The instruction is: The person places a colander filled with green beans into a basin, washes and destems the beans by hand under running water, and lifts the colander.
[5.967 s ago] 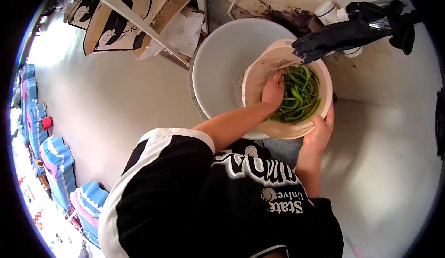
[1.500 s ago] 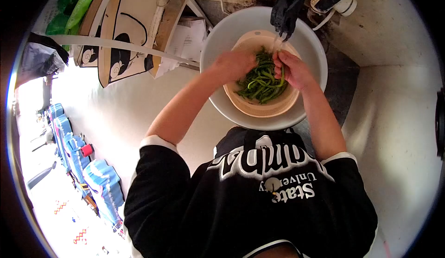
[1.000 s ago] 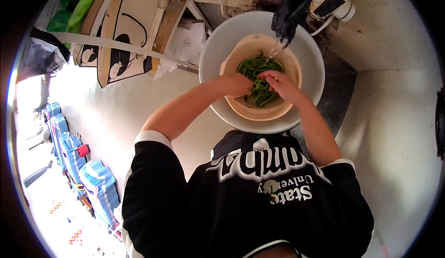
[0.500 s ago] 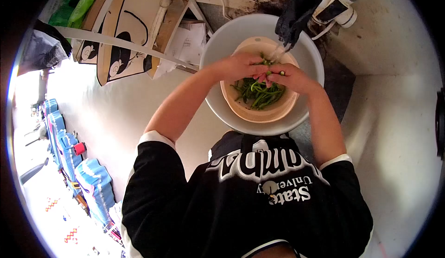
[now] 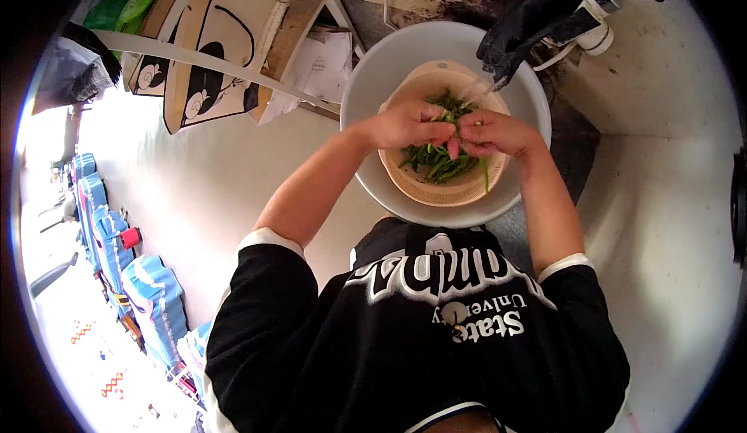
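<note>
Head view: showing slender green pods (image 5: 445,170) lying tangled and slightly curved inside a round peach plastic basket (image 5: 410,186), with one now dangling below the right hand (image 5: 498,133), unlike a moment ago. Bringing that hand close to the left hand (image 5: 412,125) over the heap, both pinching green pieces with curled fingers. Nesting the basket within a wide grey plastic basin (image 5: 366,83), with crinkled black material (image 5: 517,36) hanging over its rim, beside clear running water (image 5: 472,91).

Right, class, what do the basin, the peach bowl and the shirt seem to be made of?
Basin: probably plastic, satin grey; soft sheen, smooth rounded rim.
Peach bowl: likely moulded plastic, fairly matt; even colour, finely patterned wall.
Shirt: cloth, mostly matt; soft folds. Fibre unclear.
</note>
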The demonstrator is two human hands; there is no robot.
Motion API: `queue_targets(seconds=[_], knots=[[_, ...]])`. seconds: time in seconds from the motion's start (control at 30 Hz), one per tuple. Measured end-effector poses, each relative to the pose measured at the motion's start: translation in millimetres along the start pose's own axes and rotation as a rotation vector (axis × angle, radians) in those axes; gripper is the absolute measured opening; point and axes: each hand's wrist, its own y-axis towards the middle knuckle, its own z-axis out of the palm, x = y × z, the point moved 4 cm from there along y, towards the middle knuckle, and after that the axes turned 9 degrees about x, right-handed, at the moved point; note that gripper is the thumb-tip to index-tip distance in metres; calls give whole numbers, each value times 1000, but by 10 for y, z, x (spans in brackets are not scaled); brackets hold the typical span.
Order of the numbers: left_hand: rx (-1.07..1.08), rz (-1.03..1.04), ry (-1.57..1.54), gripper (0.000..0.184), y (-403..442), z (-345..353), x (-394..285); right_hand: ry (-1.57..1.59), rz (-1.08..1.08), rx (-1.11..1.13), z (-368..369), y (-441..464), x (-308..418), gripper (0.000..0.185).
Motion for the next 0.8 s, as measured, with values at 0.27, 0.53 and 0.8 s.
queue_targets(seconds=[0.27, 0.53, 0.8], knots=[[-921, 298, 982, 14, -106, -166, -76, 601, -740, -439, -42, 326, -212, 26], [31, -668, 1393, 18, 82, -128, 937, -782, 546, -834, -747, 6, -741, 40], [403, -643, 1616, 16, 286, 144, 1103, -1148, 411, -989, -499, 35, -591, 38]])
